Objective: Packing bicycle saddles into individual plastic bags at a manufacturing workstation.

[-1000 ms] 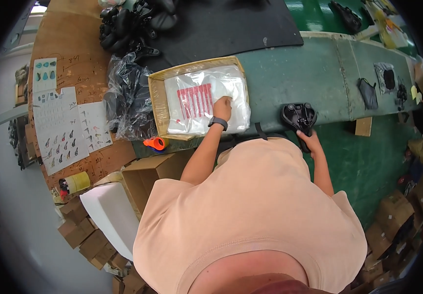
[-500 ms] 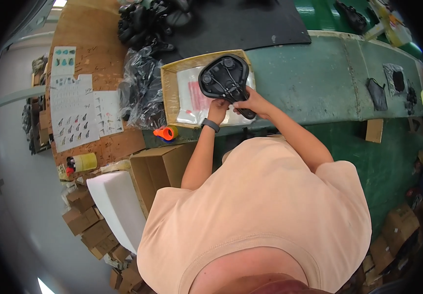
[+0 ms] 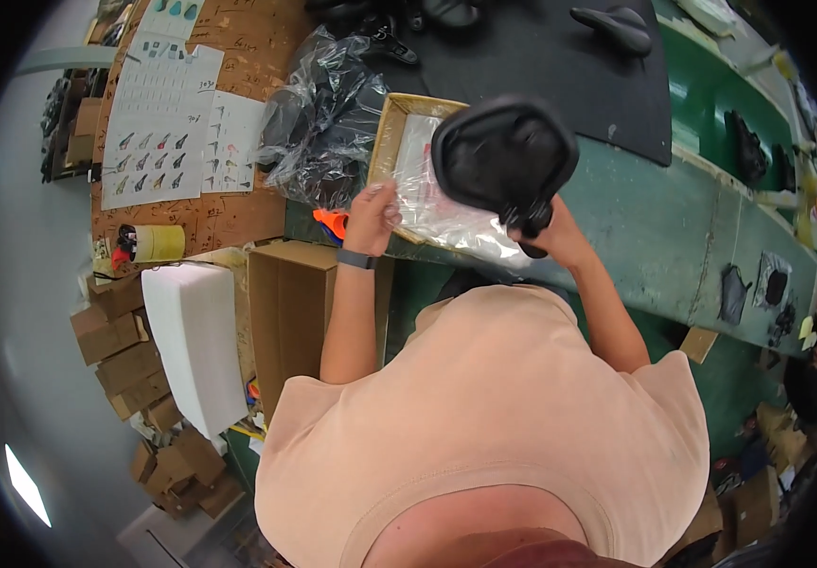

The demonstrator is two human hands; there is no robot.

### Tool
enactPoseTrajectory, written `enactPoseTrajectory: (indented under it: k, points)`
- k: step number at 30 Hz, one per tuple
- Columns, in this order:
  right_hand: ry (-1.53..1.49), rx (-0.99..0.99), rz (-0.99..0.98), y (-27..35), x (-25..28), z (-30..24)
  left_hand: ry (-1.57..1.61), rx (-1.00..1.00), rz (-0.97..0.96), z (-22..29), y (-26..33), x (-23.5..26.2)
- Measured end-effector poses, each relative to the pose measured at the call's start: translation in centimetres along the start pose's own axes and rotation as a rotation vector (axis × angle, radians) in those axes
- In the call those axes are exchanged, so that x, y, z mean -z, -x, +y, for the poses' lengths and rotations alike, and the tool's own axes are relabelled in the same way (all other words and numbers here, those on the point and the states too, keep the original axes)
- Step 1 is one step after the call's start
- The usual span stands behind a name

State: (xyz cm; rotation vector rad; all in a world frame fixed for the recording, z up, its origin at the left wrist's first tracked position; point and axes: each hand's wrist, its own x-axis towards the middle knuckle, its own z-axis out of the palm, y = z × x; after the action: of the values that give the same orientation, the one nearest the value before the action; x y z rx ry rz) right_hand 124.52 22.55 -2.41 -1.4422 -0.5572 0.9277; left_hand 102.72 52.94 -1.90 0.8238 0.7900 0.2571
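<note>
While the right hand [image 3: 557,237] grips the black saddle [image 3: 503,156] by its nose above the box [image 3: 387,133], the left hand [image 3: 371,216] curls near the box's left edge, whether holding anything I cannot tell.

Writing at upper left
Brown surface [image 3: 262,68]: dark handwriting; large white sheet [image 3: 155,115]: handwritten numbers and tiny, unreadable print.

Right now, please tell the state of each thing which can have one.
Bicycle saddle: held over the shallow box.
Right hand: closed on the saddle's narrow end.
Left hand: curled; whether it holds anything is unclear.
Shallow box: open, partly hidden.
Large cardboard box: open.
Plastic wrapping: crumpled.
Paper sheets: laid flat.
</note>
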Motion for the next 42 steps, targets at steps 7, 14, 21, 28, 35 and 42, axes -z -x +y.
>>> enactPoseTrajectory:
  k: [7,14,21,28,35,42]
  points:
    - [0.407,-0.038,0.166,-7.3,-5.2,-0.7,-0.889,-0.868,-0.455,6.5,1.7,-12.4]
    - [0.21,-0.052,-0.131,-18.4,-7.7,-5.7,-0.206,-0.363,-0.041,7.6,-7.7,-2.9]
    - [0.861,0.338,0.229,-38.4,5.8,-7.6,-0.369,-0.122,0.52,10.7,-19.6,15.3]
    - [1.692,-0.308,0.712,-54.0,31.3,2.4,-1.264,-0.303,0.793,4.8,-18.4,17.9]
    - [1.819,-0.143,0.603,-50.8,31.5,7.2,-1.375,-0.544,0.684,2.7,-15.0,5.6]
    - [1.47,0.13,0.366,-26.0,27.5,9.4,-1.309,-0.719,0.36,-0.1,-14.8,-3.6]
